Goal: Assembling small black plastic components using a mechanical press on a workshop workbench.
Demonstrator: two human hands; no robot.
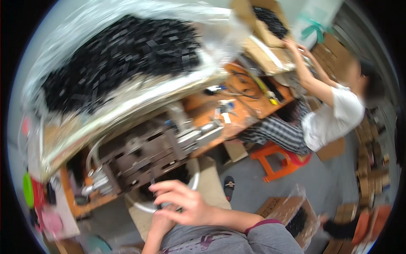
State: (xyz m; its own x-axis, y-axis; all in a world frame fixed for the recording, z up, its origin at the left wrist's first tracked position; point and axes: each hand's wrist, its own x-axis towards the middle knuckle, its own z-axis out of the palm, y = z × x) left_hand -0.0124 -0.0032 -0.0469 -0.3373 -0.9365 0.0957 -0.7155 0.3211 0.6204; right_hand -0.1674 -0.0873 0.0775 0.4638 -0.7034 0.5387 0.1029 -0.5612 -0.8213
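Observation:
My right hand (184,203) is in front of the brown metal fixture (148,154), its fingers bent and blurred. Just past its fingertips shows a thin dark strip; whether the fingers pinch it I cannot make out. Tucked under the right hand is my left hand (164,221), with its fingers mostly hidden. Between the two hands small dark patches appear, too smeared to name. Below the fixture, a white round basket (195,180) holds dark pieces and lies partly behind my right hand.
A plastic-lined tray (127,112) heaped with small black pieces (131,59) stands beyond the fixture. On the right, a person (334,110) sits on an orange stool (275,161), hands at a carton (268,51). A plastic-lined box (292,216) stands on the floor. Another person's arm shows lower right.

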